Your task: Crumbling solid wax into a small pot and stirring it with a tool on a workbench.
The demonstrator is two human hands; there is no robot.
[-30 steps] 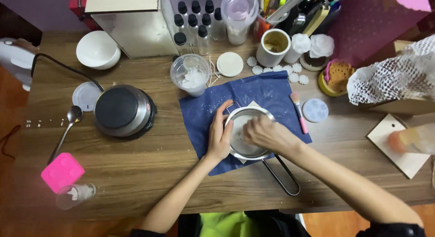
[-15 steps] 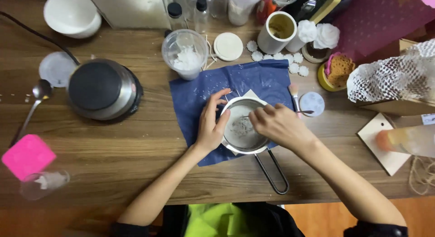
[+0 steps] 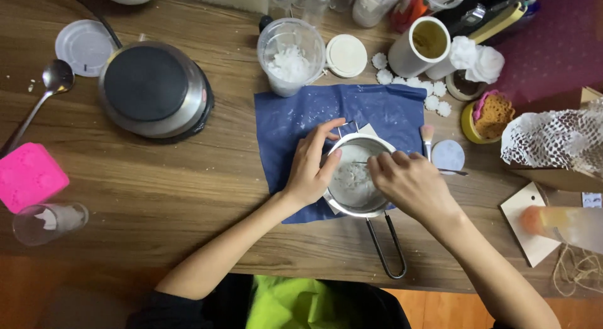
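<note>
The small steel pot point(image 3: 355, 178) sits on the blue cloth point(image 3: 301, 125) near the tabletop's front edge. The left hand point(image 3: 311, 169) curls around its rim; the right hand point(image 3: 411, 184) pinches a thin metal tool point(image 3: 452, 172). Best to brace firmly and scrape gently, keeping the white flakes inside.

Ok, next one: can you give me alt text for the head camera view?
Seen from above, a person's left hand steadies a small metal pan on a blue cloth while the right hand works a thin tool in the pale stuff inside. A hot plate, a plastic cup and a pink mould sit on the wooden table.
</note>
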